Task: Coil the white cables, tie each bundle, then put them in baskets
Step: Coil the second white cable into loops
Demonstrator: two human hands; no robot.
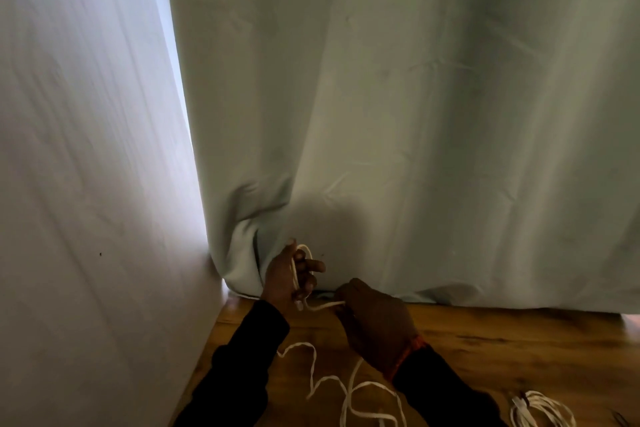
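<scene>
A pale green curtain [398, 97] hangs behind the wooden table [502, 350], its hem touching the table's far edge. Against that hem, the left hand [289, 276] has its grip curled round a small loop of white cable [313, 374] wound over its fingers. Just beside it the right hand [375, 321] pinches the same cable tight. The cable's slack trails loose on the table nearer the person. A coiled white bundle [542, 409] lies at the table's near right.
</scene>
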